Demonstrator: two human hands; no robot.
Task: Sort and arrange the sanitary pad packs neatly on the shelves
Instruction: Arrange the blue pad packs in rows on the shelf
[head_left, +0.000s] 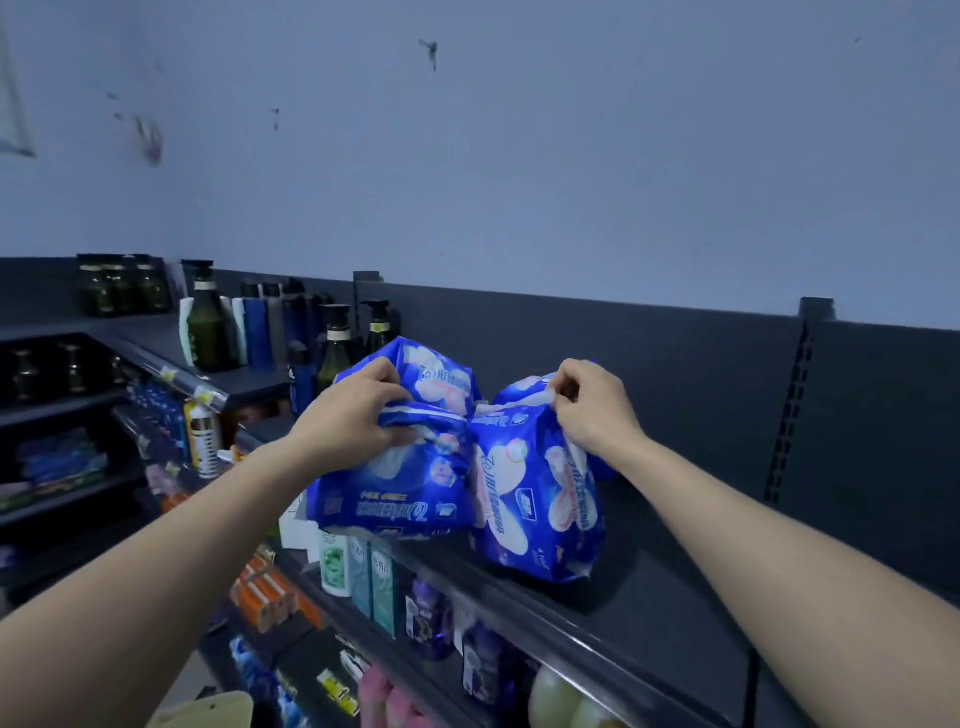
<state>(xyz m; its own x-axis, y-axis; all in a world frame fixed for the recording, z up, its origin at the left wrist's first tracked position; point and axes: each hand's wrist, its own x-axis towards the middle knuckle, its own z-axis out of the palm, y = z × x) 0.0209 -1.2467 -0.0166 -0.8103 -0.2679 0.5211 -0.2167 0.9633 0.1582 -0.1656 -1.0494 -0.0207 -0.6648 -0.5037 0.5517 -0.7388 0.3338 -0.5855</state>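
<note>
Blue sanitary pad packs sit on the dark top shelf (675, 613). My left hand (358, 415) grips the top of the left pack (395, 493), which overhangs the shelf's front edge. Behind it another blue pack (441, 374) pokes up. My right hand (592, 410) pinches the upper edge of the right pack (535, 509), which stands on the shelf beside the left one. A further blue pack is partly hidden behind my right hand.
Dark green pump bottles (208, 327) and blue bottles (257, 327) stand on the top shelf to the left. Lower shelves hold packets (358, 571), purple pouches (428, 618) and orange boxes (270, 592). The dark back panel (675, 384) rises behind the packs.
</note>
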